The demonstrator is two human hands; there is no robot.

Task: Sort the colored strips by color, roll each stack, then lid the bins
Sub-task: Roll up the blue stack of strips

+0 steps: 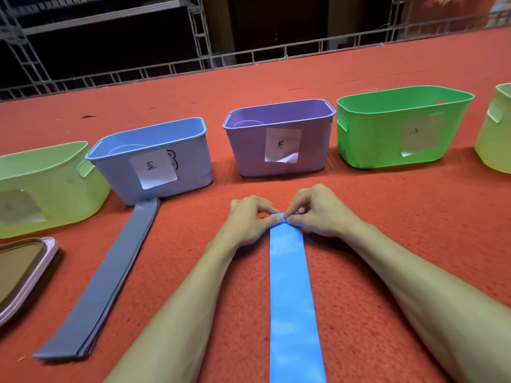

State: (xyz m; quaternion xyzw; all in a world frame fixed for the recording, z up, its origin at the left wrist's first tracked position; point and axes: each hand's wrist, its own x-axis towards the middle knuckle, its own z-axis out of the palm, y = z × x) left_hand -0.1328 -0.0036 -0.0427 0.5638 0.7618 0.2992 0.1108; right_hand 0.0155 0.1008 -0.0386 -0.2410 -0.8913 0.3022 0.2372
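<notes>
The far end of the blue stack (289,286), laid lengthwise on the red carpet (387,217) in front of the purple bin (279,139), is pinched by the left hand (246,219) and right hand (320,214), fingertips closed on its first small fold. If pressure from the two hands is uneven, a skewed, telescoping roll is likely; if the fold is released, it is expected to spring open and the layers to slip apart. The grey stack (110,275) lies untouched below the blue bin (154,158), and the lid (25,272) is unused.
</notes>
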